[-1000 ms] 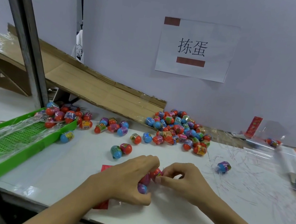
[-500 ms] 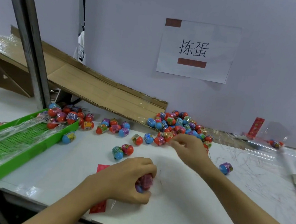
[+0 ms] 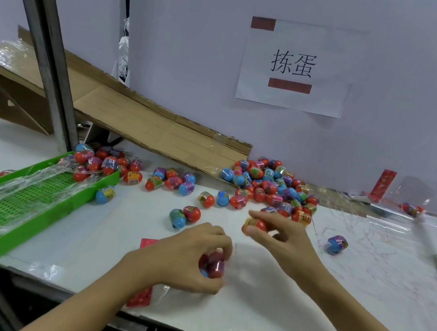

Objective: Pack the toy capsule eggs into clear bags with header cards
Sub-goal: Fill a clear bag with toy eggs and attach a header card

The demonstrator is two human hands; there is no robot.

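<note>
My left hand (image 3: 186, 256) is closed around a clear bag with eggs inside (image 3: 213, 264) near the table's front edge. The bag's red header card (image 3: 140, 296) sticks out under my wrist. My right hand (image 3: 282, 239) pinches a red capsule egg (image 3: 254, 224) just right of and above the left hand. A pile of red, blue and purple capsule eggs (image 3: 269, 187) lies behind it at the foot of a cardboard ramp (image 3: 145, 128). Loose eggs (image 3: 185, 215) are scattered to the left.
A green perforated tray (image 3: 19, 201) covered with plastic film sits at the left, eggs heaped at its far corner. A metal post (image 3: 49, 66) rises behind it. Clear bags with red header cards (image 3: 387, 193) and one lone purple-blue egg (image 3: 337, 244) lie at the right.
My right hand went from the bag to the egg pile and has come back toward my left hand holding a red egg. My left hand stayed put on the bag.
</note>
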